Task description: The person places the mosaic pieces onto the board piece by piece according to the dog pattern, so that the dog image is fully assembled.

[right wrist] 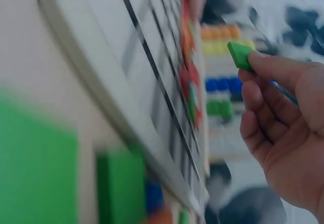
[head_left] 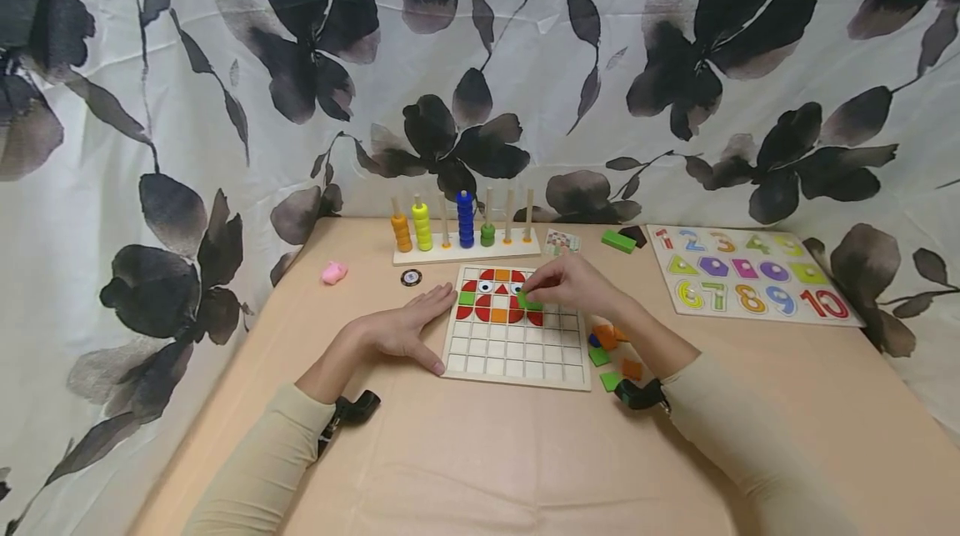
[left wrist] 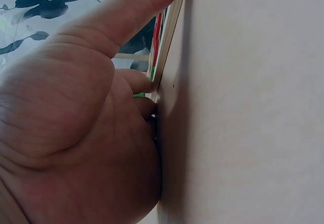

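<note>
1. A small green tile (head_left: 528,301) sits pinched at the fingertips of the right hand (head_left: 573,284), just above the coloured rows near the right side of the grid board (head_left: 517,369); in the right wrist view the green tile (right wrist: 239,56) pokes out past the fingertips (right wrist: 263,64), held clear of the board's surface.
2. The grid board lies flat on the tan table (head_left: 487,469). Its upper rows are filled with red, orange, green and white pieces, while the lower rows show bare squares.
3. The left hand (head_left: 408,328) lies flat on the table with fingers straight, pressed against the board's left edge; the left wrist view shows the thumb (left wrist: 126,16) laid along that edge.
4. Just right of the board lies a loose cluster of spare tiles (head_left: 611,353), green, orange and blue.
5. Behind the board stands a peg rack (head_left: 465,248) stacked with orange, yellow, blue and green rings.
6. Farther right is a number puzzle (head_left: 750,278), with a green block (head_left: 618,241) near its left end.
7. A pink object (head_left: 333,273) and a dark round disc (head_left: 410,277) lie left of the board.
</note>
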`<action>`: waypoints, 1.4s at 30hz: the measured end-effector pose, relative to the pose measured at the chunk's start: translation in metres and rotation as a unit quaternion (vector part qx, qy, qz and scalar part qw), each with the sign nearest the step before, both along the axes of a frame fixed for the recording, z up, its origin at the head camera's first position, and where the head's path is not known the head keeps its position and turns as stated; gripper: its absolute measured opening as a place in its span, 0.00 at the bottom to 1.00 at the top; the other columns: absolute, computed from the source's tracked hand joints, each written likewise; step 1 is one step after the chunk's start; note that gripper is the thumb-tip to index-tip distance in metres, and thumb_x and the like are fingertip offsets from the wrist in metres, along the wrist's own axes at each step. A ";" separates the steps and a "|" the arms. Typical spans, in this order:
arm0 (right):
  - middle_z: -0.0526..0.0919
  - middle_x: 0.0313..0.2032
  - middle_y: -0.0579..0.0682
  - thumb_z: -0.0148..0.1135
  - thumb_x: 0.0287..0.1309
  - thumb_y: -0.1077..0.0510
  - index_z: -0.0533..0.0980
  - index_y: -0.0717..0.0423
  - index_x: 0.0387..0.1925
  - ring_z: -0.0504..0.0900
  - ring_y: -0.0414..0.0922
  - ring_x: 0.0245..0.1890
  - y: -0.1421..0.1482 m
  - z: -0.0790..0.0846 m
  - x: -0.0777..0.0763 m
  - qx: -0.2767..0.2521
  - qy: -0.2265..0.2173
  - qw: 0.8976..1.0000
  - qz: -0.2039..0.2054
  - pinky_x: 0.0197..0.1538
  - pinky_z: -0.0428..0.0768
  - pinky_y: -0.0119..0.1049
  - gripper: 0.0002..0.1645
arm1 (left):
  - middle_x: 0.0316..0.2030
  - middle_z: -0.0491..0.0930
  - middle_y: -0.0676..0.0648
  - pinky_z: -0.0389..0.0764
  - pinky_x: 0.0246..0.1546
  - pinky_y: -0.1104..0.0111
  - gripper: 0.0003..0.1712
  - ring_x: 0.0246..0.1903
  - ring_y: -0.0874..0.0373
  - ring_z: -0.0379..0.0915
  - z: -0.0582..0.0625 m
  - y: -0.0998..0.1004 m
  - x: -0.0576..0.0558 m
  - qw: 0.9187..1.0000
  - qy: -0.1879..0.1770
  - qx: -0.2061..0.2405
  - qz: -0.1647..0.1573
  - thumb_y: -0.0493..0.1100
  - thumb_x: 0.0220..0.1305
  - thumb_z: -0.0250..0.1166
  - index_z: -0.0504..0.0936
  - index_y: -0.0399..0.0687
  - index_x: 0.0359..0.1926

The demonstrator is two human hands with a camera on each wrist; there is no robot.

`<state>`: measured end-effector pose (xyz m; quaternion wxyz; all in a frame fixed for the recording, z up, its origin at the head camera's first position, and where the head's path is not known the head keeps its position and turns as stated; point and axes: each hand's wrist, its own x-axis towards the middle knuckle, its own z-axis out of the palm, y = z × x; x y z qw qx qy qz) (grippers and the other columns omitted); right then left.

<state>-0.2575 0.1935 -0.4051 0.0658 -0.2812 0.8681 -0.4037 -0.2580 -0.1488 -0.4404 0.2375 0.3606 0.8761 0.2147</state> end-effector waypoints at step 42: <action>0.82 0.45 0.43 0.70 0.55 0.54 0.83 0.40 0.45 0.77 0.44 0.39 0.064 0.017 0.037 0.037 0.015 0.999 0.014 0.40 0.79 0.38 0.14 | 0.76 0.27 0.53 0.35 0.72 0.56 0.72 0.73 0.58 0.20 -0.004 0.000 -0.002 1.000 0.005 -0.002 0.001 0.71 0.41 0.71 0.37 0.54 0.76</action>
